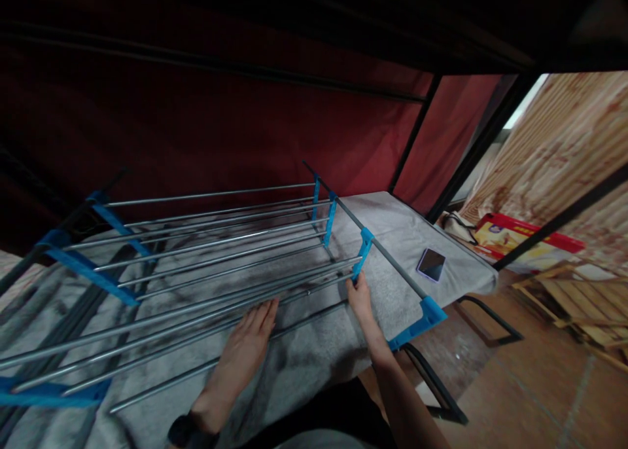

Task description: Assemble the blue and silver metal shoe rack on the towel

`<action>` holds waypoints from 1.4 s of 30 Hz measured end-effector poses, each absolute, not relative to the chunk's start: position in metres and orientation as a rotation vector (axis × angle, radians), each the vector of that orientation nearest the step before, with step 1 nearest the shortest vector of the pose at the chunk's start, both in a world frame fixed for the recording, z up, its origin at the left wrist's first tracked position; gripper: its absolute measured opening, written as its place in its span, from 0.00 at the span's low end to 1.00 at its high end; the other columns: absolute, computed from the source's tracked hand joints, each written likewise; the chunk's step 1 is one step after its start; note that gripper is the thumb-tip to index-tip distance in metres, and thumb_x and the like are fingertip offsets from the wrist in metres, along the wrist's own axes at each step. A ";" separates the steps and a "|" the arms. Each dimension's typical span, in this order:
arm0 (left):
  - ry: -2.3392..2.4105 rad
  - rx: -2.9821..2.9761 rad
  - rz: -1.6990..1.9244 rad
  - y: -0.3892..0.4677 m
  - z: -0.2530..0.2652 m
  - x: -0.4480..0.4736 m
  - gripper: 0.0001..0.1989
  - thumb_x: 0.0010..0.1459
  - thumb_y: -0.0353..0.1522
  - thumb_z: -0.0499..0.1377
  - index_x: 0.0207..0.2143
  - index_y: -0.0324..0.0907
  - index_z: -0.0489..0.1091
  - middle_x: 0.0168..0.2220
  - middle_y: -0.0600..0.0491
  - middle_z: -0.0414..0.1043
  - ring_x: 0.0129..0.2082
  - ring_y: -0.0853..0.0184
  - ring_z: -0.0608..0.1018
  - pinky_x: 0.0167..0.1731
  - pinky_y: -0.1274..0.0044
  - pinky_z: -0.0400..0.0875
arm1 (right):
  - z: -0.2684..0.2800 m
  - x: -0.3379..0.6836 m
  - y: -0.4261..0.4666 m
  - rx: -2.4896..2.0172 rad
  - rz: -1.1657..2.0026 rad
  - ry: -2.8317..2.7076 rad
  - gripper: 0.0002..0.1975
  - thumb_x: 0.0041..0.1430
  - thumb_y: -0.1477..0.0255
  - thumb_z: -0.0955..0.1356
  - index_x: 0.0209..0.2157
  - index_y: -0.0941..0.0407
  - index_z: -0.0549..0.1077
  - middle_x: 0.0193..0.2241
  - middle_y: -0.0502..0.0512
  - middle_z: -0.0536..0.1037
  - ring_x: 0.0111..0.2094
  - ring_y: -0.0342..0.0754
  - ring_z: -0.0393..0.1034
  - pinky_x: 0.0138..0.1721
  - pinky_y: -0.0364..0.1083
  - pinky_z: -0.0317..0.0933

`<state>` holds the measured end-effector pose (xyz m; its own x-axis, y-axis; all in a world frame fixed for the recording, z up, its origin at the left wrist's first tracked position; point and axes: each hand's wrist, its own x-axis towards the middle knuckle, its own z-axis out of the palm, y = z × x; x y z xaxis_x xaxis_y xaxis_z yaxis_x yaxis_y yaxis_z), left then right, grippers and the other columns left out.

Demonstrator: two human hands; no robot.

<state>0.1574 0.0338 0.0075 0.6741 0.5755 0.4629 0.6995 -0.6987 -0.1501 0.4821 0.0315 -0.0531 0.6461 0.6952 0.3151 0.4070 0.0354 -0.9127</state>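
While the left hand [248,344] lies palm down over the nearer rods, fingers straight and together, its thumb is hidden; cannot tell whether it grips one. Dark band [189,432] on that wrist. Beneath it a loose rod [167,383] slants across the grey blanket [314,347], left end free, just beside the left bracket [39,398]. Right hand [360,298] grasps the lower end of a blue bracket [364,246], thumb and fingers closed about it. Off to its right, the end bracket [417,326] sits on the side bar [397,266], no rod seen running into it.

Rack [216,261] stands on the blanket, reaching away from both hands. Work looks well along. Done: cross rods span the farther brackets, and rods sit in the left bracket. Left: loose rod, end bracket; joints at the held bracket are partly covered, so seating there is uncertain.

Phone [432,264] flat on the blanket, well apart from the right hand. Wooden slats [579,302] on the floor. Beyond, a red-and-yellow box [505,235], contents not shown; beside it what looks like a pale bag [451,221], contents hidden too. Red cloth [235,135] hangs behind the rack.
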 end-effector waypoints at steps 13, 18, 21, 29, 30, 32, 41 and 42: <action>-0.976 -2.437 -0.612 0.054 0.105 0.204 0.17 0.68 0.27 0.55 0.56 0.39 0.74 0.44 0.45 0.81 0.41 0.58 0.81 0.44 0.66 0.74 | 0.017 0.482 0.046 -1.273 0.200 -0.891 0.32 0.56 0.73 0.64 0.64 0.54 0.67 0.62 0.60 0.73 0.63 0.54 0.68 0.68 0.57 0.57; -1.054 -2.479 -0.510 0.063 0.106 0.203 0.21 0.66 0.23 0.50 0.56 0.42 0.76 0.42 0.46 0.81 0.39 0.60 0.82 0.43 0.68 0.74 | 0.015 0.486 0.057 -1.263 0.196 -0.867 0.28 0.56 0.72 0.65 0.60 0.55 0.72 0.58 0.60 0.77 0.61 0.56 0.71 0.68 0.59 0.58; -1.071 -2.500 -0.494 0.063 0.113 0.202 0.21 0.68 0.25 0.49 0.56 0.42 0.76 0.40 0.46 0.81 0.38 0.61 0.81 0.41 0.69 0.75 | 0.019 0.486 0.059 -1.256 0.172 -0.872 0.27 0.57 0.71 0.66 0.59 0.54 0.73 0.57 0.59 0.78 0.60 0.56 0.71 0.68 0.58 0.58; -1.070 -2.494 -0.509 0.072 0.124 0.202 0.21 0.70 0.29 0.47 0.57 0.43 0.76 0.39 0.46 0.80 0.35 0.61 0.81 0.39 0.68 0.75 | 0.042 0.489 0.059 -1.247 0.176 -0.922 0.24 0.64 0.62 0.66 0.59 0.52 0.75 0.54 0.57 0.80 0.63 0.57 0.68 0.70 0.61 0.54; -1.071 -2.490 -0.502 0.072 0.123 0.202 0.21 0.70 0.29 0.47 0.57 0.43 0.76 0.39 0.46 0.80 0.35 0.61 0.81 0.39 0.68 0.75 | 0.042 0.489 0.059 -1.244 0.174 -0.919 0.23 0.65 0.61 0.66 0.59 0.52 0.75 0.54 0.57 0.80 0.64 0.57 0.67 0.70 0.61 0.54; -1.065 -2.488 -0.491 0.073 0.122 0.201 0.21 0.71 0.29 0.47 0.57 0.42 0.75 0.38 0.46 0.80 0.35 0.60 0.81 0.39 0.67 0.75 | 0.042 0.489 0.059 -1.238 0.179 -0.911 0.23 0.65 0.60 0.66 0.58 0.52 0.76 0.54 0.57 0.80 0.64 0.57 0.67 0.70 0.61 0.53; -1.078 -2.559 -0.520 0.074 0.135 0.202 0.21 0.71 0.31 0.47 0.57 0.42 0.75 0.38 0.47 0.80 0.34 0.60 0.82 0.35 0.70 0.74 | 0.042 0.488 0.058 -1.226 0.209 -0.894 0.25 0.66 0.55 0.66 0.58 0.53 0.77 0.55 0.59 0.80 0.65 0.58 0.66 0.70 0.62 0.53; -1.091 -2.571 -0.507 0.074 0.135 0.202 0.21 0.71 0.31 0.47 0.57 0.43 0.75 0.38 0.47 0.80 0.34 0.60 0.82 0.35 0.70 0.74 | 0.042 0.488 0.058 -1.230 0.205 -0.889 0.25 0.66 0.55 0.66 0.58 0.53 0.76 0.56 0.59 0.79 0.65 0.59 0.66 0.70 0.62 0.53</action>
<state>0.2023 0.0740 0.1354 0.6491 0.6271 0.4306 0.7336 -0.6658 -0.1362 0.4877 0.0577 0.0417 0.6590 0.5817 0.4769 0.3143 0.3631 -0.8772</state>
